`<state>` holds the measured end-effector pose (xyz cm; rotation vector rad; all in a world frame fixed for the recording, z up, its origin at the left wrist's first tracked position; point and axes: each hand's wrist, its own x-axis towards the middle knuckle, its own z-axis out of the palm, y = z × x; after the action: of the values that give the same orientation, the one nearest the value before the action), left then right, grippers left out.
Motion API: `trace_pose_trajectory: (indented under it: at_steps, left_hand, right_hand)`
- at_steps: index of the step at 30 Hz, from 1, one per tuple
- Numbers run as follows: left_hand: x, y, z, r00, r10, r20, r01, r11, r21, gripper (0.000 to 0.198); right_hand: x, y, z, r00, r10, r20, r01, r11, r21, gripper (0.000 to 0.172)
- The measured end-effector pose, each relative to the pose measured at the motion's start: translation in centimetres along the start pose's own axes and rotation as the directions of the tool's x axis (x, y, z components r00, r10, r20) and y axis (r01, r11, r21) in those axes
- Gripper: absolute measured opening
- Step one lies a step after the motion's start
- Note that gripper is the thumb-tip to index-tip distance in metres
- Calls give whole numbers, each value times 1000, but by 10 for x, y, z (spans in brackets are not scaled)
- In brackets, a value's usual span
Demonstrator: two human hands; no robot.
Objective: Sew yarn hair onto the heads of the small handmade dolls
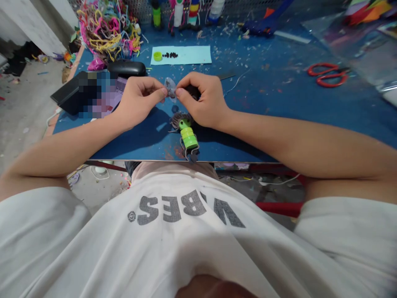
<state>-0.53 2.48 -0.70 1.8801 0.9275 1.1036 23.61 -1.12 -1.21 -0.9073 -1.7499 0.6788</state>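
Between the fingertips of both hands is a small crumpled piece of clear plastic (170, 87), perhaps a little bag; its contents are too small to make out. My left hand (139, 99) pinches its left side with thumb and forefinger. On the other side, my right hand (206, 99) is closed in a pinch at the plastic's edge. Something dark (193, 91) shows under the right palm, mostly hidden. Just below the hands lies a doll of green bottle caps (189, 138) with brown yarn hair, cord limbs and dark feet.
A pale blue strip (195, 55) bears a green cap (157, 56) and black beads (170, 55). Tangled yarn (105, 31) and a black case (127, 68) are at left. Red-handled scissors (331, 78) lie right. Bottle-cap dolls (194, 10) stand at the back of the blue table (263, 95).
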Motion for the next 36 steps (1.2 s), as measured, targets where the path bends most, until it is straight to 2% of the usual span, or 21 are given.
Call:
trace_pose_trajectory:
  at_steps: [4,10,15,19,27,30,36]
  left_hand:
    - [-3,3,3,1000,-15,-13,17,996,91,37]
    - [-5,6,5,1000,-12,-10,14,986,167,35]
    - [-3,10,3,1000,-4,24,1,992,127,38]
    - [1,10,6,1000,22,20,-22,1000,17,40]
    - [5,2,6,990,116,-75,-123,988,-97,58]
    - [1,6,6,992,108,-70,-116,987,-115,52]
    - [-7,13,11,991,106,-87,-112,992,-66,53]
  right_hand:
    - [-1,-6,-2,999,30,-26,-29,1000,7,33]
    - [-1,-5,0,995,71,75,-73,997,31,45]
    - [0,-7,-3,991,114,70,-117,992,54,50]
    - [3,-3,-1,996,82,45,-88,983,159,58]
    - [10,19,6,986,154,57,-164,942,294,71]
    - [11,18,6,981,168,93,-190,922,338,73]
    - [13,19,6,946,233,226,-312,843,438,74]
